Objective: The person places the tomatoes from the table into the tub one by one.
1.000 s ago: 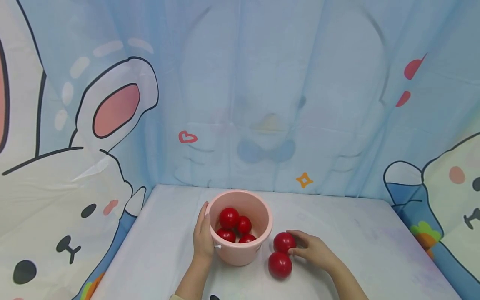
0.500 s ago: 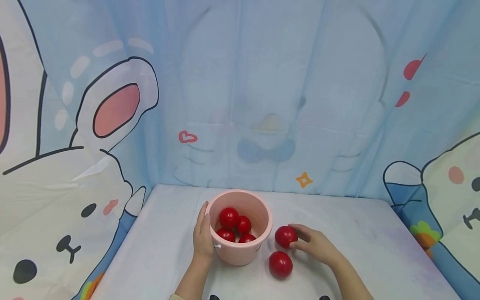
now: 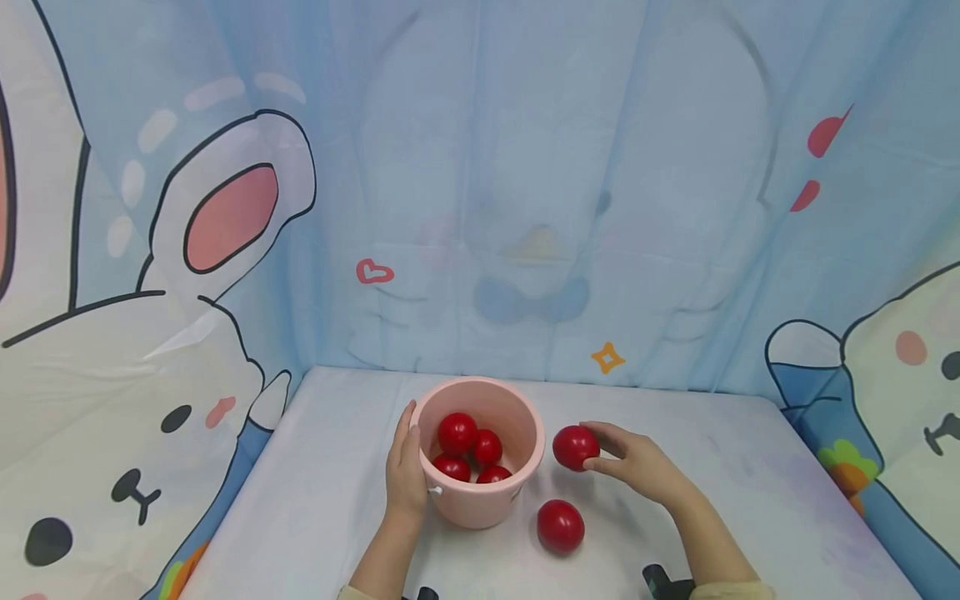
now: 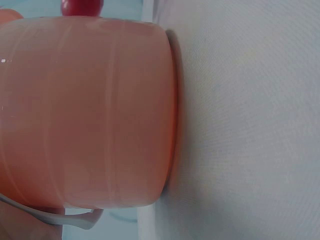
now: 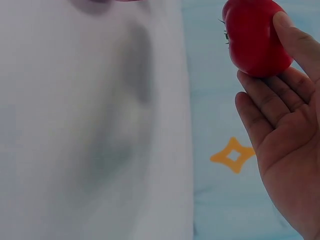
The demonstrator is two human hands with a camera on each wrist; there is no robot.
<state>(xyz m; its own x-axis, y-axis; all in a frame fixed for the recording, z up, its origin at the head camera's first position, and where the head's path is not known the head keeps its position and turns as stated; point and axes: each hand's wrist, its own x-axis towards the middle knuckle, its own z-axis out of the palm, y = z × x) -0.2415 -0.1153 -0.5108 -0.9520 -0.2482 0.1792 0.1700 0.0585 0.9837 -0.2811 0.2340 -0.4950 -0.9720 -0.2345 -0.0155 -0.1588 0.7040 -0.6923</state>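
A pink bucket (image 3: 483,504) stands upright on the table, holding several red tomatoes (image 3: 457,432). Against its left wall rests my left hand (image 3: 406,475), fingers fairly straight along the side. The bucket wall (image 4: 90,110) fills much of the left wrist view, its pale handle (image 4: 75,219) at the bottom. My right hand (image 3: 637,465) pinches a red tomato (image 3: 575,447) between thumb and fingertips, just right of the bucket. Up close, green stem bits show on this tomato (image 5: 257,40). Another tomato (image 3: 560,527) lies on the table in front of the held one.
A white cloth covers the table (image 3: 750,492). Behind it hangs a light blue curtain (image 3: 675,208) printed with cartoon rabbits. A dark strapped device (image 3: 666,585) sits by my right wrist, near a beige sleeve (image 3: 731,592).
My right hand has lifted its tomato from beside the other one and carried it away from me, toward the back. The left hand, bucket and remaining tomatoes stay put.
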